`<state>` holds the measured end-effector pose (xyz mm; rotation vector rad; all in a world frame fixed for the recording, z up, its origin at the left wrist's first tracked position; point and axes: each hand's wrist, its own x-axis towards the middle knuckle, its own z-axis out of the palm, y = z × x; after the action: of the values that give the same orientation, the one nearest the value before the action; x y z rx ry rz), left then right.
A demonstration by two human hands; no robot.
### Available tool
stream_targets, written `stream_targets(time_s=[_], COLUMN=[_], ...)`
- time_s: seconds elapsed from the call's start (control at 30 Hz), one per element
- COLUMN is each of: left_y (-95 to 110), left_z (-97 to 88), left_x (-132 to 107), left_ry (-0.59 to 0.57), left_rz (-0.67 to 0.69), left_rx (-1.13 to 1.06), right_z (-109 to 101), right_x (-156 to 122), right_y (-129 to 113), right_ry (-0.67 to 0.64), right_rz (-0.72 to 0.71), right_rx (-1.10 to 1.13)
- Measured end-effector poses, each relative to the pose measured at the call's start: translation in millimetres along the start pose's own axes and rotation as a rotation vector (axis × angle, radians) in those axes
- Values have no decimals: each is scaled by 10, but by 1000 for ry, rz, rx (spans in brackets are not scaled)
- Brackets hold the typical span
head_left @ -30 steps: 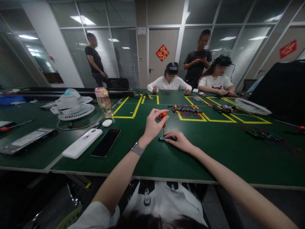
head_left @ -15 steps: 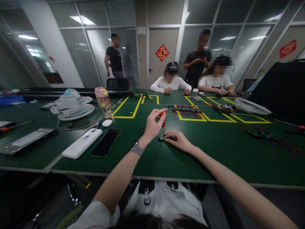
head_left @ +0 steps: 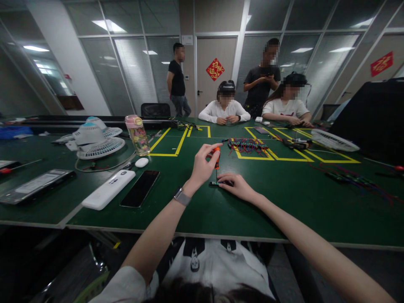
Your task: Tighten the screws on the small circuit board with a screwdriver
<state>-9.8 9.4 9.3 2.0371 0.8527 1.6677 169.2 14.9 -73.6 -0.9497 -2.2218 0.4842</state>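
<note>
With the left hand (head_left: 203, 164), we are holding a screwdriver with an orange plastic handle and a thin metal shaft (head_left: 217, 165), the fingers closing narrowly around the handle. The shaft is pointing straight down below these fingers, probably because an upright tool bears squarely on its work. With the right hand (head_left: 239, 187), we are holding a small, narrow, dark green circuit board (head_left: 213, 184); it is lying flat on the smooth, dark green tabletop (head_left: 192, 219), below the left fingers and partly under the right fingertips, which are bending low over it, presumably to prevent turning or sliding. The shaft is ending at the board, but we are not seeing whether its tip is seated. Beyond the right fingers, a tangled row of circuit boards with red and blue wires (head_left: 248, 146) is lying across yellow tape markings (head_left: 257, 159), likely for order. Left of the left fingers, a black rectangular smartphone (head_left: 140, 189) is resting well apart, leaving working room.
</note>
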Motion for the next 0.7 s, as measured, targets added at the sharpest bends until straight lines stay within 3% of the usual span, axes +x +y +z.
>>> stream_targets(time_s=[0.7], left_y=[-11], left_z=[0], left_x=[-6], left_ry=[-4], left_rz=[-16], left_rx=[-1], right_z=[10], right_x=[2], right_y=[16], right_ry=[-8], right_rz=[1], right_rx=[-9])
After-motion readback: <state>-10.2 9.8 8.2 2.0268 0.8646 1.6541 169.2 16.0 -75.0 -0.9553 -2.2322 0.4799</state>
